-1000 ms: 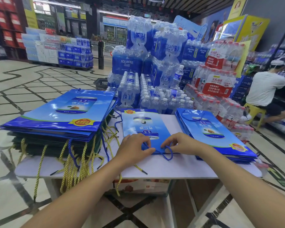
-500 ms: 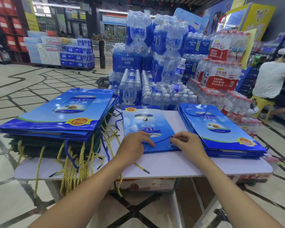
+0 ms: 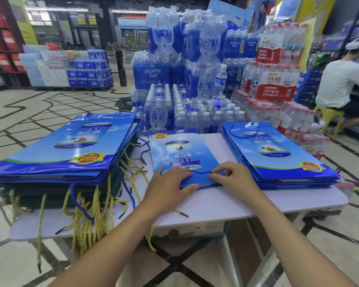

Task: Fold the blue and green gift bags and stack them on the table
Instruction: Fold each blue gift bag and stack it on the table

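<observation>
Between two stacks on the white bench [image 3: 216, 204], one blue gift bag [image 3: 182, 154] lies flat. The left hand [image 3: 170, 183] presses it with straight fingers; the right hand [image 3: 232, 179] pinches its blue cord handle [image 3: 201, 172]. Tucking the handle seems the step; next, probably lifting the bag onto the right stack [image 3: 278, 158]. The left stack [image 3: 66, 150] holds blue over green.

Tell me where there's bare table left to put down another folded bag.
Bare table runs along the near edge, in front of the middle bag and right stack. A smaller patch lies behind, between those two. The left is crowded: tall stack, dangling cords.
</observation>
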